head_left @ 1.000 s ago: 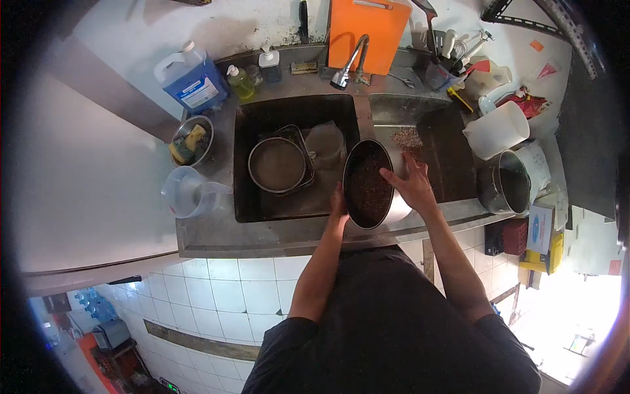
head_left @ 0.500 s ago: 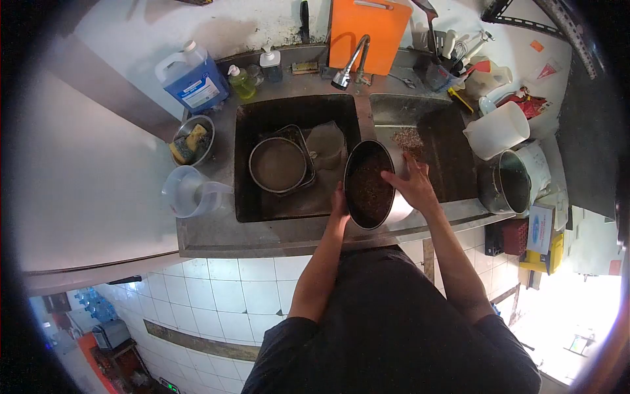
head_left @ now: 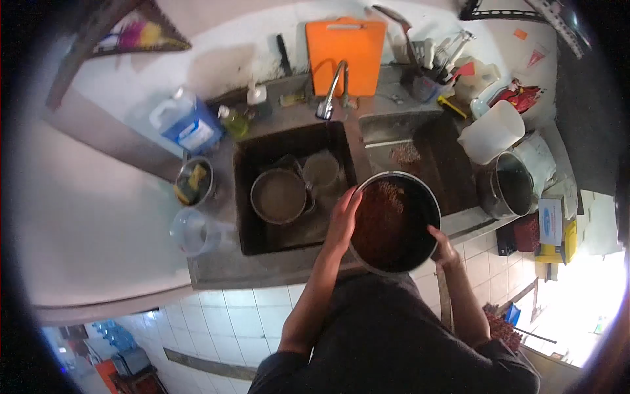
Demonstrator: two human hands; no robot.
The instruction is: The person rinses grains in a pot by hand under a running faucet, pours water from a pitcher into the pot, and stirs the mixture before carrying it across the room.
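Note:
A round metal pot is held between my two hands in front of my body, its opening facing up toward me. Reddish-brown residue coats its inside, and a patch of pale bits clings near the far rim. My left hand grips the left side of the pot, fingers closed on the wall. On the right side, my right hand clasps the rim, with the thumb over the edge and the other fingers hidden behind the wall. A heap of pale bits lies in the right sink basin beyond the pot.
The left basin holds a round pan of murky water and another container. A faucet stands before an orange cutting board. Jugs and sponges sit left; a white pitcher and steel pot stand right.
The pot has moved right and closer to my body, turning its opening upward. My right hand has left the pot's opening and basin side and now holds the right rim.

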